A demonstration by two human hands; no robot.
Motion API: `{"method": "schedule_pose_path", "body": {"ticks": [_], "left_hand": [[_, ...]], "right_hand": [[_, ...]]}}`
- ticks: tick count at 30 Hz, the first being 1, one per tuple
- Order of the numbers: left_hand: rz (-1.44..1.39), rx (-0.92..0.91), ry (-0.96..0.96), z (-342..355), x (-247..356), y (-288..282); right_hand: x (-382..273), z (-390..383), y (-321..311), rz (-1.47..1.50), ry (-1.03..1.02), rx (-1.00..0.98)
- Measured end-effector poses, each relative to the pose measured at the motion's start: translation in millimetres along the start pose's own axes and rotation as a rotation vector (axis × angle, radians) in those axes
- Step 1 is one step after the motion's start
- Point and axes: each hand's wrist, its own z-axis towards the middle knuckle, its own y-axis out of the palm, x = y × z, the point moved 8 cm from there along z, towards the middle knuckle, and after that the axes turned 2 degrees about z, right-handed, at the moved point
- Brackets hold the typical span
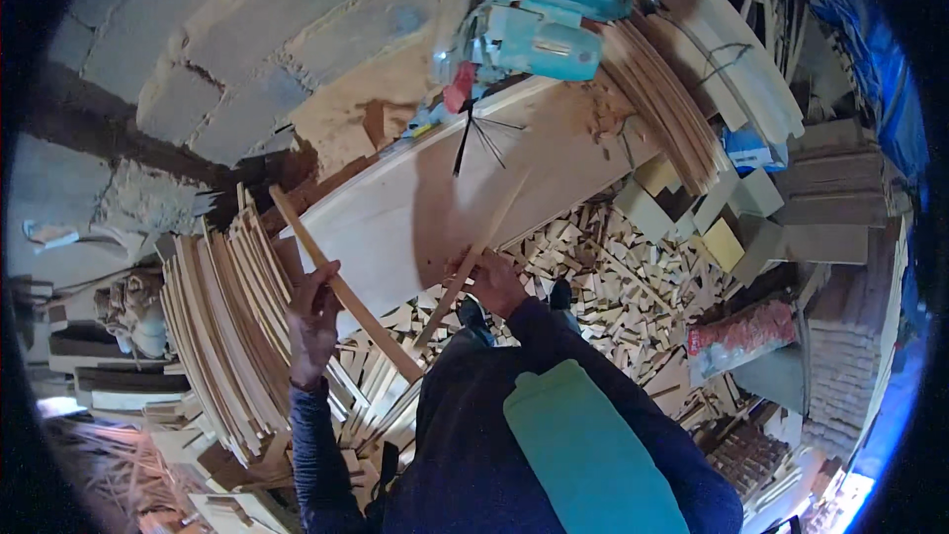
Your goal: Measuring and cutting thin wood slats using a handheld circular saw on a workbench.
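My left hand (314,316) is closed on a long wooden strip (368,311) that slants from upper left to lower right. My right hand (491,282) grips a second, paler strip (445,307), slanting the other way. Both strips cross the near edge of a long wooden board (376,218). Several thin black rods (465,138) fan out on the board's far part, beside a red crumpled thing (459,87) and turquoise cases or tools (549,49).
Bundles of long strips stand at left (203,331) and upper right (662,99). Wood offcuts (633,307) cover the floor round my shoes (561,295). A block wall (247,20) is behind the board; cardboard (820,178), a red-and-white sack (741,336) and a blue tarp (870,79) are at right.
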Motion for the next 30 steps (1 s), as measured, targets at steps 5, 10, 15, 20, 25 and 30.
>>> {"method": "schedule_pose_path", "body": {"ticks": [5,10,15,20,25,30], "left_hand": [[0.195,0.099,0.116,4,55,-41],[0.080,0.066,0.288,8,73,-33],[0.196,-0.085,0.048,16,12,96],[0.379,0.028,0.255,12,8,175],[0.504,0.071,0.382,-1,22,185],[0.584,0.080,0.421,-12,10,167]], "right_hand": [[-5,-2,3,0.001,-0.023,-0.039],[-9,-2,4,-0.025,0.020,0.054],[-13,-11,32,-0.059,0.010,-0.118],[2,-8,34,0.055,0.011,-0.057],[0,3,22,-0.081,-0.060,0.076],[0,-3,31,-0.093,-0.010,0.039]]}}
